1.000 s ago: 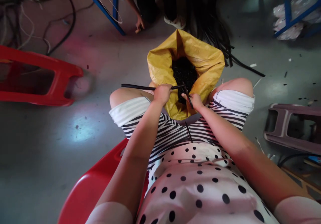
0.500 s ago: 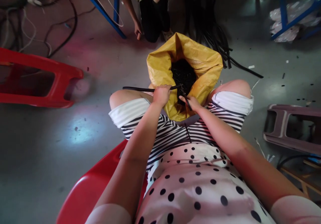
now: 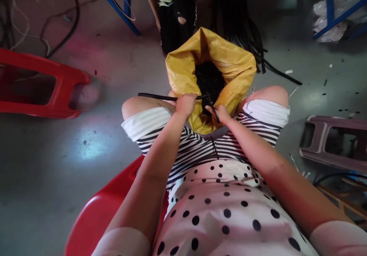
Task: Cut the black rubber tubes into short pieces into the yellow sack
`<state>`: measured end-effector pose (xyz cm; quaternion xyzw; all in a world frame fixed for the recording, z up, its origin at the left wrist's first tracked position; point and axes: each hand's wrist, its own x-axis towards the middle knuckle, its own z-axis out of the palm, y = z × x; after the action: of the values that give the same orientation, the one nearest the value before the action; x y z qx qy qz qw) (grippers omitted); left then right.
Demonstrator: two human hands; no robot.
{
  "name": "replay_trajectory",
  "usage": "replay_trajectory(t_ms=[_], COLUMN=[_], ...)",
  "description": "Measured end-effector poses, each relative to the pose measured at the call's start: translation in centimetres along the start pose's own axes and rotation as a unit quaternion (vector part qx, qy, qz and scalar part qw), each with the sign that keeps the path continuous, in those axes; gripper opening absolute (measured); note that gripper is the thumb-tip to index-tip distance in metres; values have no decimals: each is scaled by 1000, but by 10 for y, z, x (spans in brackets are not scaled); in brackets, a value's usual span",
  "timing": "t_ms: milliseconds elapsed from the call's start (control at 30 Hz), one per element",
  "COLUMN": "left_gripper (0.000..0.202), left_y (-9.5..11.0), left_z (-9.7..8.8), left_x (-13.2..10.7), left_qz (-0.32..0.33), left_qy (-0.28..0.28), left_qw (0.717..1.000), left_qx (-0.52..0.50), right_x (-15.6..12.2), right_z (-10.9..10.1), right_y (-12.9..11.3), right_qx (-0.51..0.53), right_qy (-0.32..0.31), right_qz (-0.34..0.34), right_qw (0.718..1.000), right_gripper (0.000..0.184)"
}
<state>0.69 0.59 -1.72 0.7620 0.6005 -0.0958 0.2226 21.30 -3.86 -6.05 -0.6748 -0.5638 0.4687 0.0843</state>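
I sit on a red chair point(image 3: 94, 217) with a yellow sack point(image 3: 237, 68) standing open between my knees. Small black pieces point(image 3: 209, 78) fill the sack. My left hand point(image 3: 185, 104) is closed round a long thin black strip point(image 3: 156, 96) that sticks out level to the left, its right end over the sack's mouth. My right hand point(image 3: 221, 113) is closed on a slim dark tool point(image 3: 212, 109), probably scissors, whose tip meets the strip's end above the sack.
A red plastic stool point(image 3: 43, 89) lies on its side at the left, a grey-brown one point(image 3: 332, 143) at the right. Long black strips point(image 3: 258, 57) lie bundled behind the sack. Another person point(image 3: 174, 7) crouches beyond it by blue frame legs point(image 3: 126, 4). Cables trail at top left.
Both hands keep their grip over the sack and hardly shift. The person behind the sack has come nearer and more into view; the view has tilted slightly.
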Motion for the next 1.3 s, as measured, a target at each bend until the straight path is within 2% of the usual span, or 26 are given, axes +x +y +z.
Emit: replay_trajectory(t_ms=[167, 267, 400, 533, 700, 900, 1000, 1167, 1300], left_gripper=[41, 43, 45, 43, 43, 41, 41, 44, 37], left_y=[2, 2, 1, 2, 6, 2, 0, -9, -15], left_z=[0, -1, -1, 0, 4, 9, 10, 5, 4], left_x=[0, 0, 0, -1, -3, 2, 3, -1, -2], left_qz=[2, -16, -48, -32, 4, 23, 9, -32, -30], left_qy=[-6, -6, 23, 18, 10, 3, 1, 25, 10], left_qw=[1000, 1000, 998, 999, 1000, 1000, 1000, 998, 999], left_qx=[3, 3, -15, -16, -1, -17, -27, -39, -24], right_x=[-1, -2, -3, -3, 1, 0, -2, -3, -2], right_z=[-3, -4, -4, -1, 2, 2, 1, -2, -2], right_y=[-2, -3, -4, -4, -2, -2, -4, -4, -4], right_qx=[3, 31, 60, 31, 6, -45, -50, -43, -39], right_qy=[20, 24, -18, -56, -64, -42, -25, 7, 21], right_qz=[0, 21, 49, 34, 26, 25, 13, 20, 22], right_qw=[1000, 999, 997, 997, 998, 998, 998, 999, 999], right_gripper=[77, 72, 61, 61, 64, 71, 76, 71, 71])
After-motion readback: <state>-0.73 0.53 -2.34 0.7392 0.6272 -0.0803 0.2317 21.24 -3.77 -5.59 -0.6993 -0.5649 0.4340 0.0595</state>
